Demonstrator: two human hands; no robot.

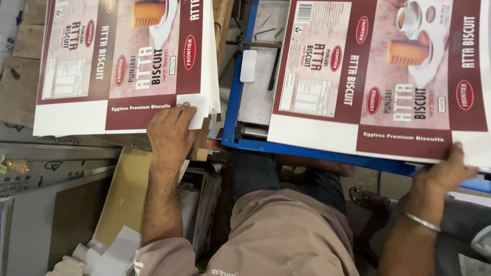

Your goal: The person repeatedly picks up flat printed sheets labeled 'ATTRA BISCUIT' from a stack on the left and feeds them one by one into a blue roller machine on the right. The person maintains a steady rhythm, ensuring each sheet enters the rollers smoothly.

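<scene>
Head view, looking down over the person's lap. The left hand [171,130] rests at the lower right corner of a stack of printed carton sheets [123,61], fingers laid close together and curled over the near edge of the top sheet; whether the thumb pinches from beneath cannot be told. The stack, maroon and white with a picture of a rusk on a plate, lies on a wooden surface [20,76] at the upper left, its lower edge overhanging toward the person.

The right hand [442,171], with a metal bangle [422,222] on the wrist, meets the near edge of a single printed sheet [378,76] of the same design at its lower right. The fingers are bent and hidden under the sheet, the thumb side showing at the edge; the hand appears to grip that edge. This sheet lies flat across the blue-framed machine bed [232,102], covering most of it and reaching past its near rail.

Between stack and sheet, a grey metal plate [258,97] of the bed shows, with a small white block [248,66] upon it. Below the stack stand flat brown and grey boards [123,194]. The person's beige shirt [286,235] fills the lower centre.
</scene>
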